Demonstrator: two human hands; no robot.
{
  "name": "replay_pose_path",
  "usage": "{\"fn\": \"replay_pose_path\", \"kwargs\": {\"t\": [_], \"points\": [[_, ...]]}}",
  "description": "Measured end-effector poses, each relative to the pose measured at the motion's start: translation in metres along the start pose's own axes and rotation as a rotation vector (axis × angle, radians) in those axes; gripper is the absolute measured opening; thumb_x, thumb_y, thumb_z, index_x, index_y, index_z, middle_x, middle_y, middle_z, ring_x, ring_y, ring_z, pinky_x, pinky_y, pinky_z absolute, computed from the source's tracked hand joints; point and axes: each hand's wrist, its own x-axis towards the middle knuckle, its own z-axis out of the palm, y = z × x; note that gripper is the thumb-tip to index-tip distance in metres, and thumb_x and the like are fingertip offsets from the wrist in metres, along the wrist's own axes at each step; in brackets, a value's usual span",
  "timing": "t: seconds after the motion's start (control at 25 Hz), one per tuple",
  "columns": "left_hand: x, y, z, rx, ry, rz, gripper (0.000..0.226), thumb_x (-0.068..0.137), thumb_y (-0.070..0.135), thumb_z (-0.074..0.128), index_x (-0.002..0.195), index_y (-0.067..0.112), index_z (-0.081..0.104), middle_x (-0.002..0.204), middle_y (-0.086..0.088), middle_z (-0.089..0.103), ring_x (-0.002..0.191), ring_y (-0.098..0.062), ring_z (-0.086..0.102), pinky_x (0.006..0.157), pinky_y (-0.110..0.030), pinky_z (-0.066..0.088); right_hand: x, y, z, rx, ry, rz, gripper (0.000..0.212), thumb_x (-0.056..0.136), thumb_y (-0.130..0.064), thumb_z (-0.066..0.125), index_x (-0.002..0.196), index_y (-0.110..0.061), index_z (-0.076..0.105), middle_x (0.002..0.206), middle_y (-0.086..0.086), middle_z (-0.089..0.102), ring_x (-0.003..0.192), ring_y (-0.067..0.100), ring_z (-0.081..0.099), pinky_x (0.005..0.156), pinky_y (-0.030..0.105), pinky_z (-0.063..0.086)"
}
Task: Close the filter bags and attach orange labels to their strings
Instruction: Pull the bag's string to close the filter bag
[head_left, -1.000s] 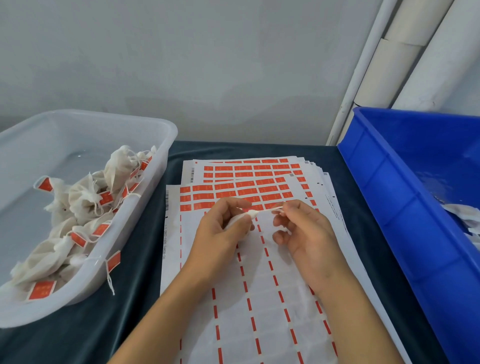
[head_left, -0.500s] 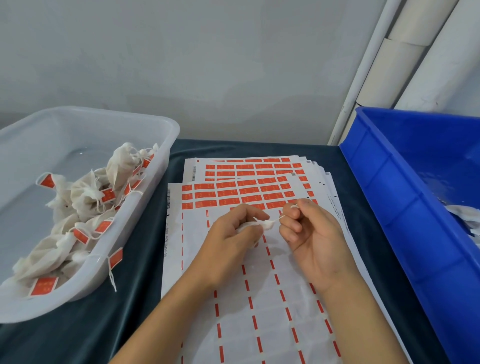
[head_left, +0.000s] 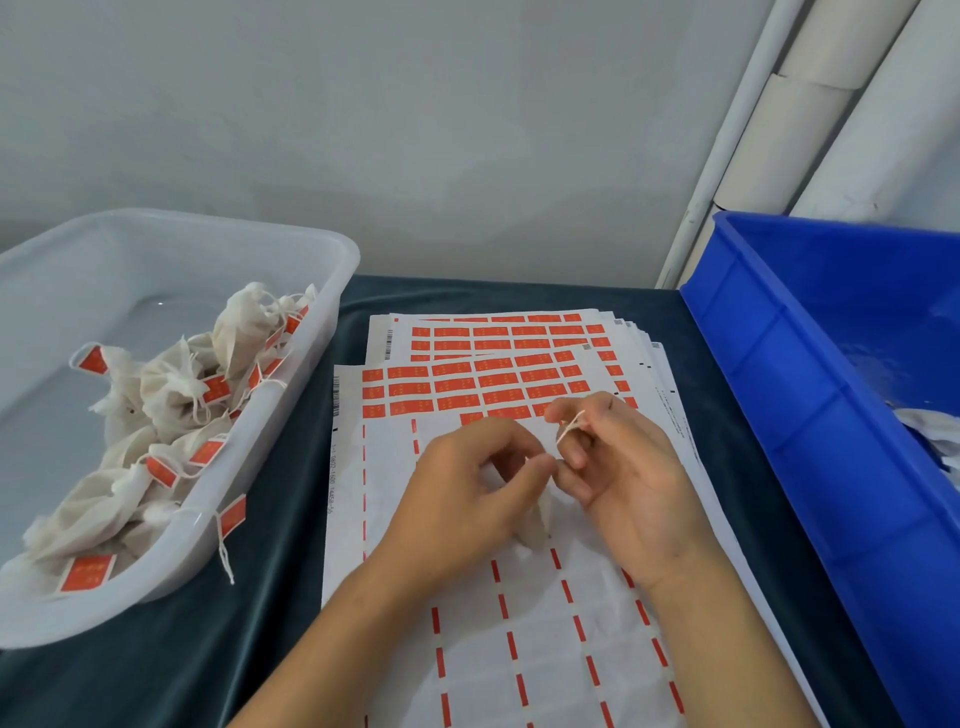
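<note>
My left hand (head_left: 467, 493) grips a small white filter bag (head_left: 537, 525) by its neck, and the bag hangs below the fingers over the label sheet. My right hand (head_left: 618, 467) pinches the bag's thin drawstring (head_left: 570, 427) between thumb and forefinger, pulled up and to the right. Both hands hover above the top sheet of orange labels (head_left: 483, 387), whose lower rows are peeled bare. Most of the bag is hidden behind my left hand.
A translucent white tub (head_left: 291, 249) at the left holds several closed bags with orange labels (head_left: 161, 415). A blue crate (head_left: 810, 374) at the right holds white bags (head_left: 930, 431). A stack of label sheets (head_left: 498, 325) lies on the dark tablecloth (head_left: 270, 597). White pipes stand behind.
Both hands sank lower over the sheet. The right hand drew the string up and away from the bag's neck, and the bag now hangs below the left hand's fingers.
</note>
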Motion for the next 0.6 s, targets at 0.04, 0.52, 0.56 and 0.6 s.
{"fn": "replay_pose_path", "kwargs": {"t": [0.04,0.52,0.56,0.6], "points": [[0.001,-0.001,0.001,0.021,0.034,-0.001,0.010,0.095,0.042,0.063,0.086,0.038,0.066,0.088,0.022,0.067,0.091,-0.005,0.065,0.073,-0.015,0.052,0.000,-0.001,-0.001,0.010,0.010,0.006,0.019,0.096,-0.028,0.062,0.096,-0.015,0.076,0.105,0.017,0.066,0.069,0.014,0.054,0.052,0.024,0.043],[0.015,-0.005,-0.012,-0.400,0.463,-0.379,0.013,0.108,0.029,0.054,0.100,0.024,0.063,0.091,0.030,0.073,0.082,0.005,0.073,0.055,-0.006,0.050,0.003,0.007,-0.005,-0.377,0.184,-0.025,0.025,0.103,-0.026,0.057,0.082,-0.019,0.069,0.101,-0.002,0.077,0.076,0.010,0.068,0.057,0.019,0.050],[0.016,-0.005,-0.013,-0.437,0.472,-0.407,0.015,0.108,0.031,0.053,0.101,0.024,0.063,0.091,0.033,0.072,0.082,0.007,0.073,0.054,-0.006,0.050,0.003,0.010,-0.002,-0.609,0.201,-0.077,0.022,0.103,-0.027,0.060,0.083,-0.024,0.067,0.102,-0.011,0.076,0.083,0.004,0.069,0.060,0.015,0.052],[0.017,-0.004,-0.012,-0.460,0.475,-0.418,0.015,0.108,0.032,0.052,0.102,0.024,0.063,0.092,0.033,0.072,0.082,0.007,0.073,0.053,-0.007,0.050,0.002,0.014,0.002,-0.801,0.182,-0.119,0.015,0.102,-0.030,0.063,0.088,-0.029,0.065,0.102,-0.019,0.073,0.090,-0.001,0.068,0.066,0.011,0.053]]}}
